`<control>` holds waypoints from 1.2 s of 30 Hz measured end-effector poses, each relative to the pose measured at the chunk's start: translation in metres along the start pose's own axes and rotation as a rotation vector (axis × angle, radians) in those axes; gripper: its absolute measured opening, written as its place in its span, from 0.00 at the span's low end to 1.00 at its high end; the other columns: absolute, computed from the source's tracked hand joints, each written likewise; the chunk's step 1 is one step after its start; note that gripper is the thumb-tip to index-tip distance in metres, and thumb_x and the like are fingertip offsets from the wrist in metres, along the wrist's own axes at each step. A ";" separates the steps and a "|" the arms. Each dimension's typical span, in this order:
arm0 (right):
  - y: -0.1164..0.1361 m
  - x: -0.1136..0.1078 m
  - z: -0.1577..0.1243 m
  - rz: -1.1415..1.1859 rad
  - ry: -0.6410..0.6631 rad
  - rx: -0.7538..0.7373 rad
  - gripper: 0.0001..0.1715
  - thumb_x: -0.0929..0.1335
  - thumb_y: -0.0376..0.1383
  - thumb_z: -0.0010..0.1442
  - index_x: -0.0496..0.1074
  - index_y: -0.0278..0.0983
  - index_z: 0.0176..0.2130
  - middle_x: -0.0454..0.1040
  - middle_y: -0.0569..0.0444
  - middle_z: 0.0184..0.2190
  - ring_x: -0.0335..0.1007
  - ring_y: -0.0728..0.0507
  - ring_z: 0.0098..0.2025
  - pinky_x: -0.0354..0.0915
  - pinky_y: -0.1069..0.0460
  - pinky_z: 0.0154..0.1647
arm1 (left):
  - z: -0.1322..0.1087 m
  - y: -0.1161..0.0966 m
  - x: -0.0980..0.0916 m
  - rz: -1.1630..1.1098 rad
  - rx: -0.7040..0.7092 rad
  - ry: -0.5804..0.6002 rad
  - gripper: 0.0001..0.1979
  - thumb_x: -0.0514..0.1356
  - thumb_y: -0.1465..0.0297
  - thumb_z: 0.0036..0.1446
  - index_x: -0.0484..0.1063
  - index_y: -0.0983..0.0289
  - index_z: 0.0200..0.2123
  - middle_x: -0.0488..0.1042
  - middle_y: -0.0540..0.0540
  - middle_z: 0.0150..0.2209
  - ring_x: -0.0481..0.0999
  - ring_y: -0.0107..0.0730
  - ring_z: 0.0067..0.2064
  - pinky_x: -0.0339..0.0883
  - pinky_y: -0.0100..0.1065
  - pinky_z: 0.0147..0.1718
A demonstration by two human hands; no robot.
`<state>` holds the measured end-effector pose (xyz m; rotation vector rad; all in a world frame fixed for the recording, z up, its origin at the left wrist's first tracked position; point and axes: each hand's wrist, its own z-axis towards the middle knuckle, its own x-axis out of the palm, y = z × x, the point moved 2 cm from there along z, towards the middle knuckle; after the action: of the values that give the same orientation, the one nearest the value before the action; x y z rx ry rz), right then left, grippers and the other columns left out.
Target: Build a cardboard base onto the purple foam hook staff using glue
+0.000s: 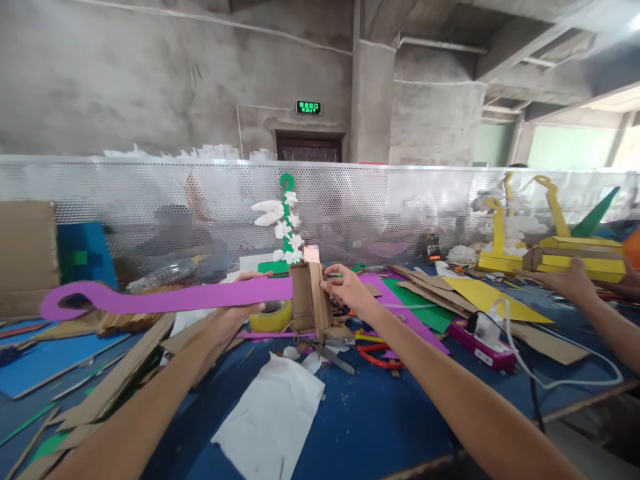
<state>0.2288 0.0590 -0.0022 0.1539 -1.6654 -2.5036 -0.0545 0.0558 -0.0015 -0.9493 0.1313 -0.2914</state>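
Note:
A long purple strip (190,297) with a curled hook at its left end lies level in the air, joined at its right end to a brown cardboard box (303,297). My left hand (235,310) is wrapped round the strip near the box. On the box's right side, the fingers of my right hand (345,287) pinch the cardboard edge. A roll of yellow tape (271,316) stands behind my left hand. Below the box are a grey pen-like tool (340,361) and red-handled scissors (380,357). A white sheet of paper (275,417) lies in front.
A green stand with white flowers (287,227) rises behind, before a perforated metal screen (225,220). Cardboard strips (120,373) cover the left; a purple power strip (483,345) with a white cable sits right. Another person's hand (575,283) holds a yellow piece (583,259).

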 end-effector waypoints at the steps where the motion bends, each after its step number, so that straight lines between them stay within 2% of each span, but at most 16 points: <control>1: 0.001 0.000 0.000 -0.002 -0.003 0.005 0.31 0.77 0.51 0.46 0.63 0.40 0.41 0.67 0.66 0.21 0.50 0.55 0.17 0.48 0.57 0.18 | 0.000 0.000 0.000 -0.006 -0.003 -0.006 0.28 0.75 0.74 0.43 0.76 0.57 0.50 0.76 0.58 0.59 0.69 0.51 0.65 0.61 0.48 0.64; 10: 0.004 0.001 -0.002 0.002 -0.014 0.013 0.31 0.77 0.50 0.45 0.63 0.40 0.40 0.67 0.66 0.21 0.51 0.55 0.17 0.48 0.57 0.18 | 0.000 0.002 -0.002 0.024 0.013 -0.020 0.28 0.75 0.73 0.44 0.76 0.59 0.50 0.76 0.59 0.58 0.70 0.53 0.64 0.64 0.47 0.62; 19: 0.002 -0.001 -0.001 0.009 -0.007 0.004 0.31 0.78 0.51 0.46 0.63 0.40 0.40 0.67 0.66 0.21 0.50 0.55 0.17 0.48 0.57 0.18 | 0.000 0.000 -0.001 0.055 0.032 0.006 0.26 0.74 0.72 0.46 0.76 0.57 0.50 0.76 0.58 0.58 0.68 0.51 0.65 0.56 0.52 0.66; 24: 0.002 -0.001 -0.001 0.027 -0.010 0.009 0.32 0.79 0.50 0.45 0.64 0.41 0.40 0.65 0.67 0.20 0.51 0.54 0.18 0.46 0.57 0.18 | 0.000 -0.001 0.003 0.009 0.014 0.002 0.25 0.75 0.72 0.45 0.76 0.57 0.48 0.76 0.57 0.58 0.69 0.49 0.64 0.59 0.49 0.65; 30: 0.009 -0.007 0.000 0.191 -0.015 -0.022 0.33 0.80 0.50 0.45 0.65 0.40 0.41 0.61 0.68 0.19 0.47 0.55 0.18 0.42 0.58 0.18 | 0.010 0.001 -0.009 -0.128 -0.034 -0.078 0.26 0.75 0.71 0.44 0.76 0.56 0.49 0.81 0.55 0.48 0.77 0.47 0.55 0.66 0.52 0.61; 33: 0.012 -0.013 0.002 0.236 -0.053 -0.035 0.35 0.81 0.50 0.44 0.64 0.40 0.42 0.60 0.69 0.18 0.46 0.55 0.18 0.41 0.58 0.17 | 0.017 0.000 -0.022 -0.184 -0.017 -0.162 0.21 0.74 0.70 0.46 0.78 0.57 0.45 0.82 0.54 0.43 0.79 0.44 0.51 0.68 0.51 0.59; 36: 0.012 -0.020 0.004 0.236 -0.088 -0.036 0.35 0.81 0.50 0.43 0.64 0.40 0.42 0.59 0.69 0.17 0.46 0.54 0.18 0.41 0.57 0.17 | 0.020 0.003 -0.033 -0.236 -0.098 -0.248 0.12 0.73 0.73 0.49 0.79 0.60 0.37 0.82 0.52 0.38 0.80 0.39 0.48 0.72 0.44 0.57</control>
<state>0.2482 0.0610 0.0105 -0.1500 -1.5647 -2.3917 -0.0803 0.0824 0.0071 -1.0922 -0.1973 -0.3842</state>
